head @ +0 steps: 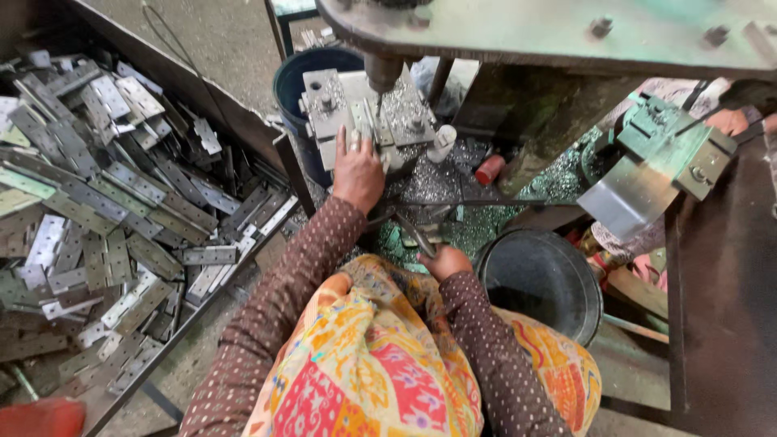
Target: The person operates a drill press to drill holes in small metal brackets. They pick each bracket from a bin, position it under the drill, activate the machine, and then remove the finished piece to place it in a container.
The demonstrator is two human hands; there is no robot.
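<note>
At centre frame, under the drill bit (379,101), the left hand (357,174) presses flat on the jig (364,113) while the right hand (443,260) grips a lever (409,231); fingers risk the bit.

A small metalworking workshop is shown here. A drill press (380,77) is seen at the top centre, its bit lowered over a steel fixture block (364,109) bolted to the work table. The table around it is covered with bright metal shavings (429,182). To the left, a large tray (243,121) is piled with flat grey hinges (105,202), stacked loose in great number. A dark bucket (538,279) is set just below the machine, and a blue drum (307,77) is placed behind the fixture. Heavy green-painted machine parts (672,146) are seen on the right, above a bare concrete floor (210,32).
</note>
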